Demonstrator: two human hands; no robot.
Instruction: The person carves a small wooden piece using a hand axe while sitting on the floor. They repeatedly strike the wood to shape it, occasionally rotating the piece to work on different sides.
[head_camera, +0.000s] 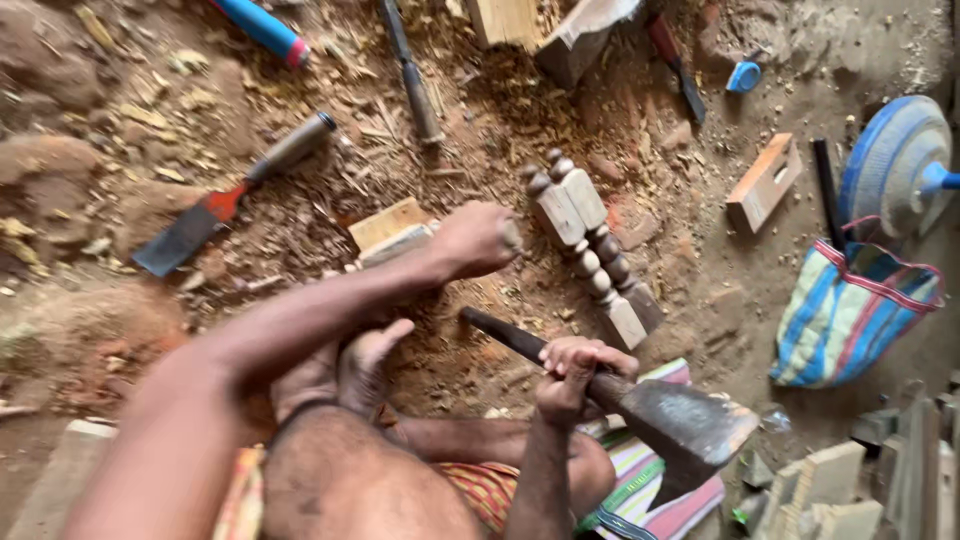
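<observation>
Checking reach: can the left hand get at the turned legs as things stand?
Probably yes: the left hand is fisted on a wood block right beside the turned legs, with only shavings between.

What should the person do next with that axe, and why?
Probably lower the axe toward the wood block. The right hand grips its handle near the head, raised off the ground, while the left hand is fisted beside the block. Chips around suggest shaping work.
</observation>
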